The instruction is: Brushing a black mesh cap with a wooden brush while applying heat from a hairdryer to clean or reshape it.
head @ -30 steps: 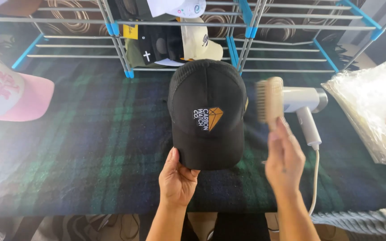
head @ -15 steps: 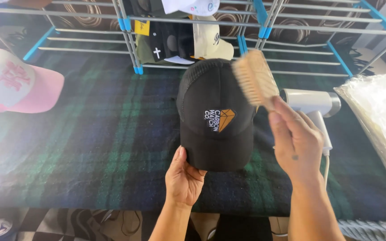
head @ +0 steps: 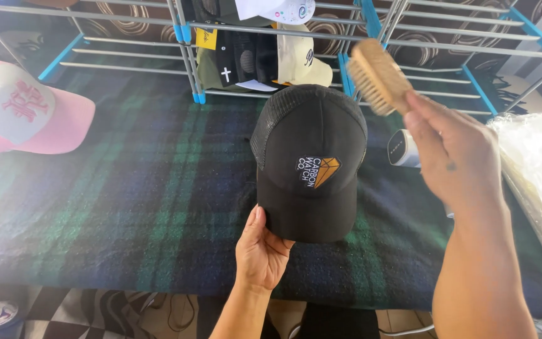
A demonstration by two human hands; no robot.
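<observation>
Raised since before, brush (head: 374,75) handle hides inside right hand (head: 456,150).

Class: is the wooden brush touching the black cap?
Apart. The head view shows plaid cloth between the wooden brush, held in the right hand, and the black cap.

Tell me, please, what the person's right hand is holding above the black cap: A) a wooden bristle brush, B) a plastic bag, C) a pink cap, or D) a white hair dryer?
A: the right hand grips a wooden bristle brush raised over the rear right of the black cap, whose brim the left hand holds over the plaid cloth.
</observation>
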